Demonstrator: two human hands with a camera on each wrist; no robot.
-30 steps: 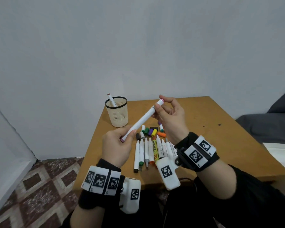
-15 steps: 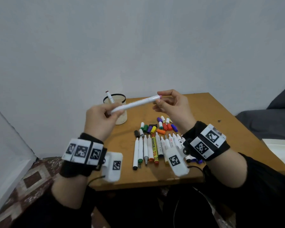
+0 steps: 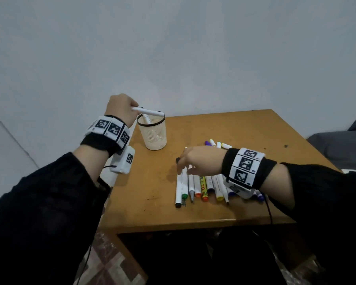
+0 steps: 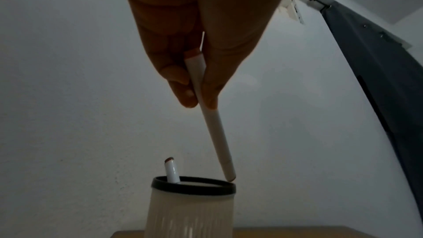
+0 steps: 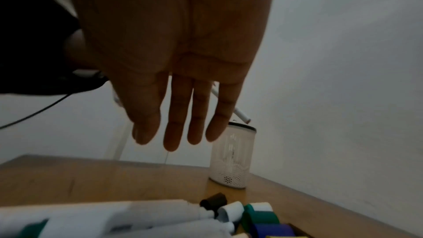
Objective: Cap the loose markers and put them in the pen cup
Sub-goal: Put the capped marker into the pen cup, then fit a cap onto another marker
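Note:
My left hand [image 3: 121, 106] [image 4: 194, 95] pinches a white capped marker [image 3: 148, 111] [image 4: 215, 133] between thumb and fingers, its lower end just above the rim of the cream mesh pen cup [image 3: 152, 136] [image 4: 190, 209]. One white marker [image 3: 146, 118] [image 4: 171, 171] stands inside the cup. My right hand [image 3: 197, 161] [image 5: 178, 108] hovers open, fingers straight, over the row of loose markers [image 3: 201, 186] [image 5: 114, 222] on the table. Loose caps [image 3: 217, 144] [image 5: 258, 216] lie beyond the row; my right hand hides part of them in the head view.
The wooden table [image 3: 245, 136] stands against a plain wall, with the cup near its far left corner. A grey cushion [image 3: 341, 145] lies to the right. Patterned floor [image 3: 111, 268] shows below the table's left edge.
My right hand has let go of the marker and dropped over the marker row. My left hand has carried the marker left and back to the cup.

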